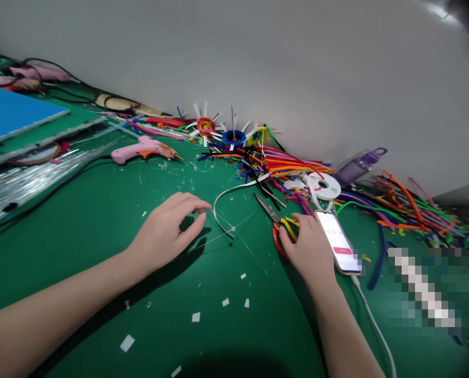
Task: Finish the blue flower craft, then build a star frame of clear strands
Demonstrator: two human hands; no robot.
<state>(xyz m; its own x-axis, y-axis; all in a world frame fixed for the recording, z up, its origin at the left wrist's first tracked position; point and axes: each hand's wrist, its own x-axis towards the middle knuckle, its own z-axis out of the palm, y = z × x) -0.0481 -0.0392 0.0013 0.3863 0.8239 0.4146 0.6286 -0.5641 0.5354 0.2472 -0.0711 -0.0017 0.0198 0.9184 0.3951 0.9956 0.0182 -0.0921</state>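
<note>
My left hand [167,226] hovers over the green tabletop, thumb and fingertips apart, with nothing visible between them. Just right of it lies a curved white strip [217,202]. At the strip's lower end is a small white bead-like piece [233,229] with thin clear strands spreading from it. My right hand [309,244] has its thumb and fingers around the handles of a pair of scissors [277,223], one handle red and one yellow. The metal blades point away to the upper left. Part of the handles is hidden under the hand.
A phone [339,244] with a white cable lies against my right hand. A pink glue gun [143,149] rests at the back left. Colourful pipe cleaners [293,163], a ribbon spool [326,186] and a purple bottle [362,165] line the wall. Paper scraps [196,317] lie in front.
</note>
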